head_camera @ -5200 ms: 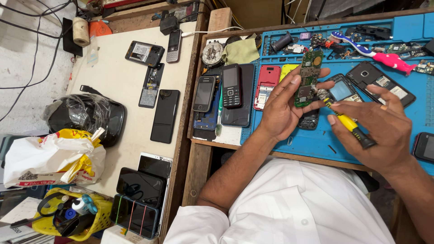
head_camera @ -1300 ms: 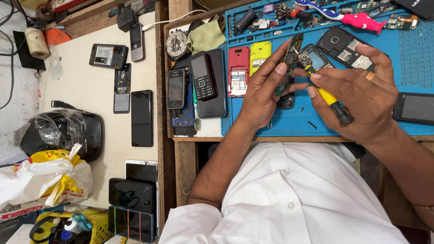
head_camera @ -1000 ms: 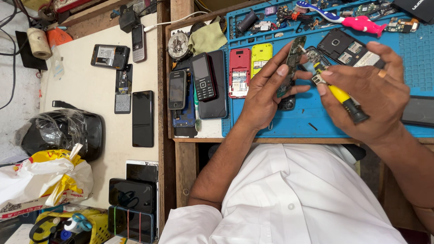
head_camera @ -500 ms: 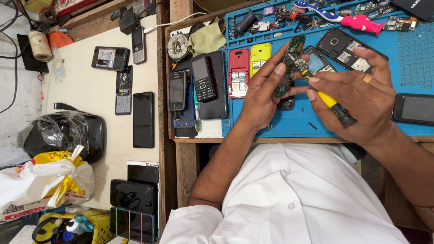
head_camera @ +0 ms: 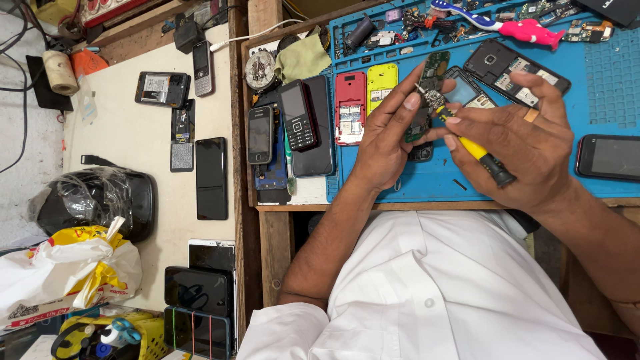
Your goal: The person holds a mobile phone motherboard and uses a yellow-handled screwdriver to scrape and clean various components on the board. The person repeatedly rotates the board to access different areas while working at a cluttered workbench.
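Green circuit board (head_camera: pixel 432 83) upright; yellow-handled screwdriver (head_camera: pixel 475 149) touching.

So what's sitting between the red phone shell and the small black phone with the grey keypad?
In the head view, a dark red keypad phone lying on a larger black phone sits between the red shell and the small black phone.

Counts, approx where piled:

- Hands: 2, left hand (head_camera: pixel 387 143) + right hand (head_camera: pixel 520 150), centre-right.
- Screwdriver (head_camera: pixel 477 150): 1, yellow/black.
- Circuit board (head_camera: pixel 427 93): 1 held, more up top, too small to count.
- Keypad phones: 3, one silver (head_camera: pixel 203 67) upper left, one grey (head_camera: pixel 260 135), one dark red (head_camera: pixel 298 115).
- Open phone backs: red (head_camera: pixel 349 108), yellow (head_camera: pixel 381 83).
- Toothbrush (head_camera: pixel 497 23): 1, top right.
- Tape roll (head_camera: pixel 60 72): 1, upper left.
- Black slab phone (head_camera: pixel 212 178): 1.
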